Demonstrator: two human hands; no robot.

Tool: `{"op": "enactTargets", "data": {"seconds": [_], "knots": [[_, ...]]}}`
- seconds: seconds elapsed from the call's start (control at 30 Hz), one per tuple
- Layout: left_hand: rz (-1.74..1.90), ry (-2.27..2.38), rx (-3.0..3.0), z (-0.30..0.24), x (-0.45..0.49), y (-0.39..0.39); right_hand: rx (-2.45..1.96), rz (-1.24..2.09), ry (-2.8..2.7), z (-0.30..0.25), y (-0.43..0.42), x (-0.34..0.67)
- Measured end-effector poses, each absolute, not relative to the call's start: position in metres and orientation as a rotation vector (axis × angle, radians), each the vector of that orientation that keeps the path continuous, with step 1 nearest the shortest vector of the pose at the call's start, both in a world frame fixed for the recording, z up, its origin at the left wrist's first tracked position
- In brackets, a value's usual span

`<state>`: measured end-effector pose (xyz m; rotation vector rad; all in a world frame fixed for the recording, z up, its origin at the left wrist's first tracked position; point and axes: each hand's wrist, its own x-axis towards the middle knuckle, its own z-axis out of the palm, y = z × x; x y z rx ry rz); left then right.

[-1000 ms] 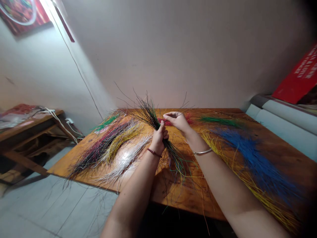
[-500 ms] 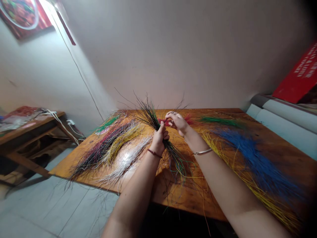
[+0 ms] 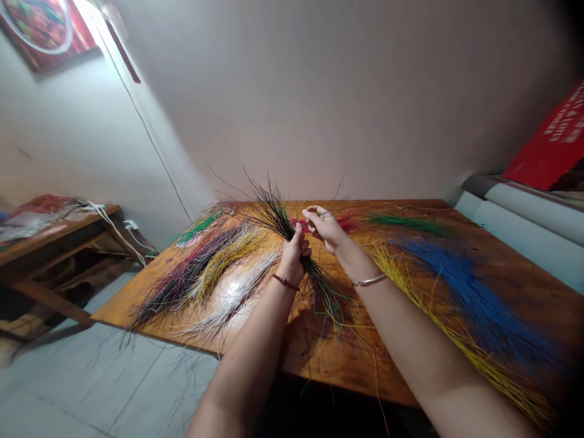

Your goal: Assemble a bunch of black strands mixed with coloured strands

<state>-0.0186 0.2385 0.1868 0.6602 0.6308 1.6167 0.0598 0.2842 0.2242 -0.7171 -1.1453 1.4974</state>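
A bundle of thin wire-like strands (image 3: 276, 213), mostly black with green and yellow among them, is gripped round its middle by my left hand (image 3: 295, 248). Its ends fan out above the fist and hang below it over the table. Just right of the bundle's upper part, my right hand (image 3: 323, 226) has thumb and fingers drawn together in a pinch. What lies between those fingertips is too fine to make out. Behind the right hand lie red strands (image 3: 345, 222) on the table.
The wooden table (image 3: 292, 359) bears white strands (image 3: 241, 295), yellow strands (image 3: 223, 258), dark and magenta strands (image 3: 182, 280), blue strands (image 3: 469, 292) and green strands (image 3: 408, 224). Large rolls (image 3: 524, 207) stand at the right. A side table (image 3: 50, 240) with cables is at the left.
My right hand has shifted slightly, and the few dark strands that stuck up beyond it are fewer now. My left hand still grips the bundle in nearly the same place.
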Motion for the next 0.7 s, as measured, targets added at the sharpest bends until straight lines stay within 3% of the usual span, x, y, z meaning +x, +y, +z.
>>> {"op": "enactTargets", "data": {"seconds": [0.23,0.47,0.7], "knots": [[1.654,0.712,0.683,0.187,-0.013,0.237,-0.842,1.159,-1.240,0.212,0.296,0.056],[1.685,0.707,0.715,0.185,-0.010,0.237,-1.261,0.804,-1.630,0.205,0.301,0.059],[1.658,0.707,0.641,0.187,-0.012,0.237,-1.089,0.899,-1.870,0.211,0.299,0.069]]}}
